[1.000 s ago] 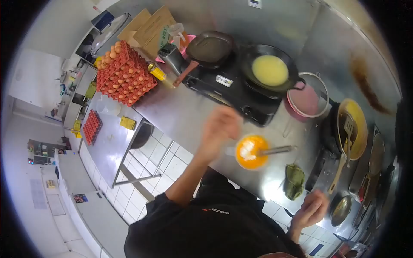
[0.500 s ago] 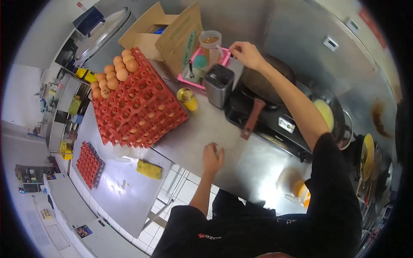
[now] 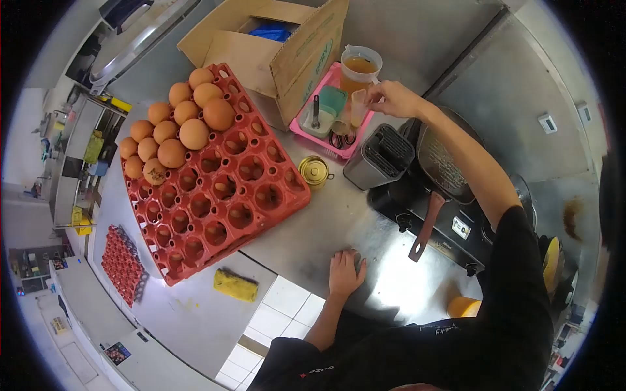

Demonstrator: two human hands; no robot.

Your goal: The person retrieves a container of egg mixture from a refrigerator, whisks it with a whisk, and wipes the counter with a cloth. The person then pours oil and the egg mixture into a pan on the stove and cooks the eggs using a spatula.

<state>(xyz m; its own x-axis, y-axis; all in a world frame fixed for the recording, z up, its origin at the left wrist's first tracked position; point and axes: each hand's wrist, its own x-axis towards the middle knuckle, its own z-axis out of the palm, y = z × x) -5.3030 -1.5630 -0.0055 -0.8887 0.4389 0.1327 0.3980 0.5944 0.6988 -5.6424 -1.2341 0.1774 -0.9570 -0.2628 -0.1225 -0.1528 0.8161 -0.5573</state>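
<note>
My right hand (image 3: 394,99) reaches over the pink tray (image 3: 319,146), its fingers pinched at the side of a small clear cup (image 3: 358,109). Right behind the cup stands a clear jug (image 3: 360,67) with amber liquid. A teal-and-white container (image 3: 332,99) with a dark-handled utensil and a pair of scissors (image 3: 342,140) also lie in the tray. My left hand (image 3: 346,272) rests low over the near part of the steel counter. Its fingers are curled in; a dark spot shows between thumb and fingers, and I cannot tell what it is.
Stacked red egg trays (image 3: 228,189) with several brown eggs (image 3: 194,133) fill the left. An open carton (image 3: 306,62) stands behind. On the right are a slotted metal holder (image 3: 380,156), a black stove (image 3: 411,218) and a brown-handled pan (image 3: 428,228). A tin (image 3: 314,171) and yellow sponge (image 3: 235,285) lie nearer.
My view has moved closer to the counter. My right hand has shifted from the tray's far corner to the small clear cup. My left hand stays low over the counter.
</note>
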